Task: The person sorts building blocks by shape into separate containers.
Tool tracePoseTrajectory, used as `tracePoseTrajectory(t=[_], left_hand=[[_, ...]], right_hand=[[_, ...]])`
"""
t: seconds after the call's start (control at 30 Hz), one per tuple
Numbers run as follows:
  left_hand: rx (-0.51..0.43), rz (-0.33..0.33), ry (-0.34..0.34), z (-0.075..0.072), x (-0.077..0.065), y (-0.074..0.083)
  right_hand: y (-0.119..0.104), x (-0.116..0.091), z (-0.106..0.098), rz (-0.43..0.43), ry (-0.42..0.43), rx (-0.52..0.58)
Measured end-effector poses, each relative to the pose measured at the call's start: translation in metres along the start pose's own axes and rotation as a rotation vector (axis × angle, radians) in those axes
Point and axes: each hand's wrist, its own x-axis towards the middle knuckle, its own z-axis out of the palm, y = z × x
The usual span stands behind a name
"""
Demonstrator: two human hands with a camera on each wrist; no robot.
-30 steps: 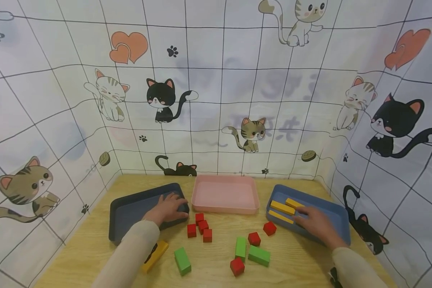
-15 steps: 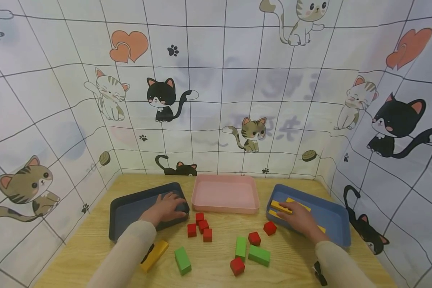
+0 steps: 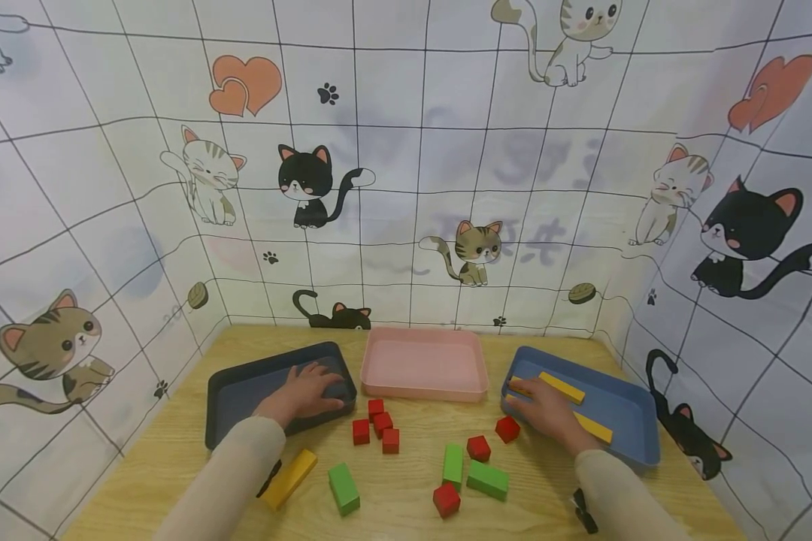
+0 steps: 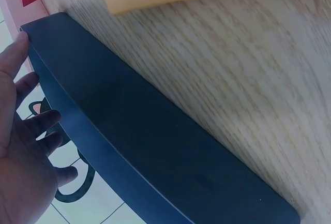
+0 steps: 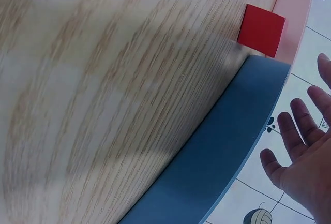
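My left hand (image 3: 304,394) hovers over the right end of the dark navy tray (image 3: 243,391), fingers spread. In the left wrist view a fingertip comes right at the rim of this navy tray (image 4: 119,105). Over the left end of the blue tray (image 3: 622,421) is my right hand (image 3: 548,409), palm down. Its fingers look spread and relaxed in the right wrist view, holding nothing. Two yellow blocks, one at the back (image 3: 562,388) and one nearer the front (image 3: 593,428), lie in the blue tray. More yellow shows beside the right fingers, partly hidden by them.
Between the side trays stands a pink tray (image 3: 425,362). Several red cubes (image 3: 382,425) and green blocks (image 3: 343,488) lie on the wooden table (image 3: 392,511). A yellow block (image 3: 291,479) rests beside the left sleeve. A cat-print cloth (image 3: 392,188) encloses the back and sides.
My right hand has moved left across the blue tray, covering its left-end yellow blocks and uncovering one nearer the front. My left hand has drifted slightly left. The blocks on the table stay put.
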Motion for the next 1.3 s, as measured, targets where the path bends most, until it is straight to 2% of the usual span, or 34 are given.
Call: tracePoseTrajectory(t=[0.43, 0.83, 1.3], left_hand=[[-0.002, -0.008, 0.007, -0.002, -0.004, 0.001], [-0.004, 0.011, -0.016, -0.006, 0.000, 0.001], [-0.017, 0.007, -0.025, -0.006, 0.002, -0.002]], right_hand=[[-0.005, 0.003, 0.004, -0.022, -0.001, -0.011], [-0.004, 0.002, 0.005, 0.001, -0.016, 0.012], [-0.011, 0.009, 0.010, 0.050, -0.039, -0.039]])
